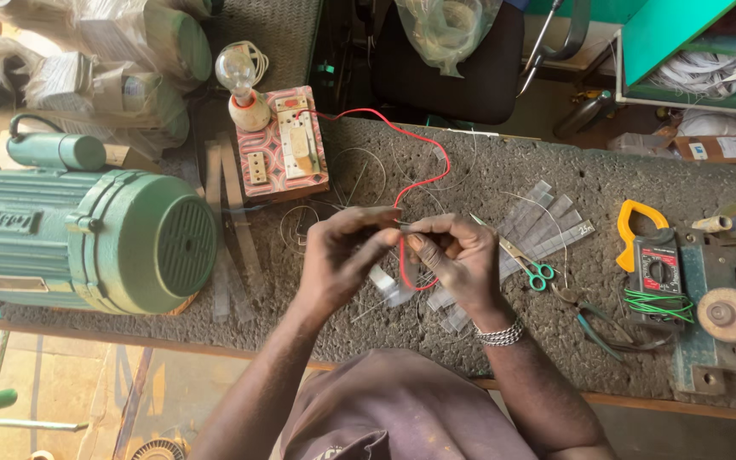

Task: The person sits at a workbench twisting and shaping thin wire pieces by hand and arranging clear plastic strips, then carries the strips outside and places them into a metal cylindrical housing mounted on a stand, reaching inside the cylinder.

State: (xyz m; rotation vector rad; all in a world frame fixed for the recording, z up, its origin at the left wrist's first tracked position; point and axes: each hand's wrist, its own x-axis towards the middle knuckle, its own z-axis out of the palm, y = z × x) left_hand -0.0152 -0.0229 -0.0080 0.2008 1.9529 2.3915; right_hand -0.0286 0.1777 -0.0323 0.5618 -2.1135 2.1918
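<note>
My left hand (342, 255) and my right hand (457, 255) meet over the middle of the rough workbench (504, 170). Both pinch the end of a thin red wire (423, 175) between their fingertips. The wire runs back in a curve to a small test board (287, 145) with a switch and a light bulb (238, 72). A clear plastic strip (385, 285) hangs below my left fingers. A metal bracelet sits on my right wrist.
A large green electric motor (87, 234) lies at the left. Clear strips (547, 217) and green-handled scissors (530, 266) lie right of my hands. A yellow clamp meter (649, 255), pliers (602, 328), green wire and a winding tool (730, 311) sit far right. Thin bare wires loop across the bench.
</note>
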